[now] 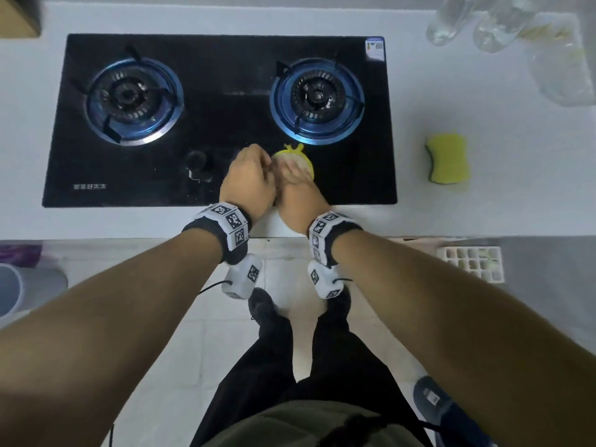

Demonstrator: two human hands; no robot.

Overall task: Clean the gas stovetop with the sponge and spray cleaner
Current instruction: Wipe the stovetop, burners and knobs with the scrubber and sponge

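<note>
The black glass gas stovetop [225,130] has two blue-ringed burners and lies in a white counter. Over its front middle, a yellow spray bottle [295,154] is seen from above, nozzle pointing away from me. My right hand [298,191] grips the bottle's body from the near side. My left hand [250,180] is pressed against the bottle's left side with fingers curled at its head. A yellow sponge [448,162] with a dark green scouring side lies on the counter, right of the stove and away from both hands.
A black control knob [198,161] sits left of my hands. Clear plastic bottles [490,24] and a clear bag stand at the back right. A cardboard box [17,17] is at the back left. Below the counter edge: a white ice tray [474,262] and a grey bucket [22,285].
</note>
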